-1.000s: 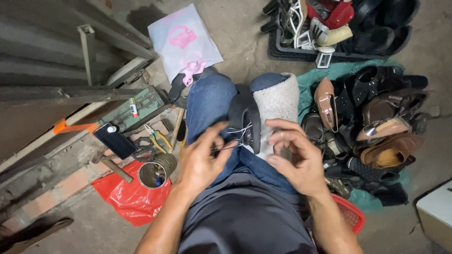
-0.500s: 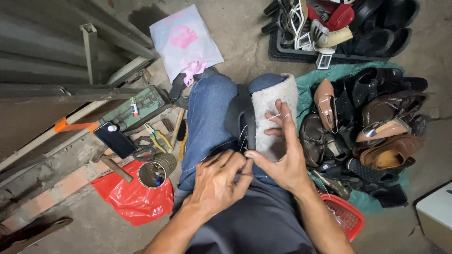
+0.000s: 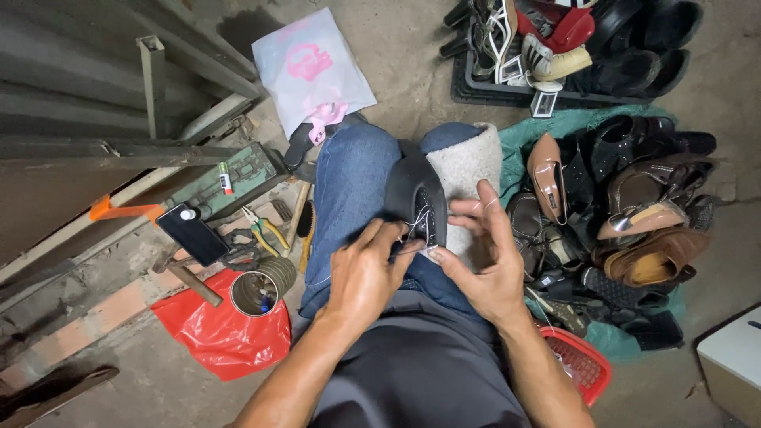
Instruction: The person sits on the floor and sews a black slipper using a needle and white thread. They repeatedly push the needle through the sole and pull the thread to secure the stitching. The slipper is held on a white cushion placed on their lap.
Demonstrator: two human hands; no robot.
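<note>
Across the floor at the right lies a heap of shoes (image 3: pixel 626 214) on green cloth, with more in a black tray (image 3: pixel 507 93) above it, while a red bag (image 3: pixel 222 333), a tin (image 3: pixel 255 292), a phone (image 3: pixel 192 233) and pliers (image 3: pixel 265 230) lie at the left. Between the knees a black shoe (image 3: pixel 416 194) rests on the lap beside a grey cloth (image 3: pixel 468 178) on the right knee. The left hand (image 3: pixel 366 273) has its fingers pressed together, pinching a pale thread (image 3: pixel 420 250) at the shoe's edge, and the right hand (image 3: pixel 483 257) pinches the same thread with thumb and forefinger, its other fingers spread against the cloth.
</note>
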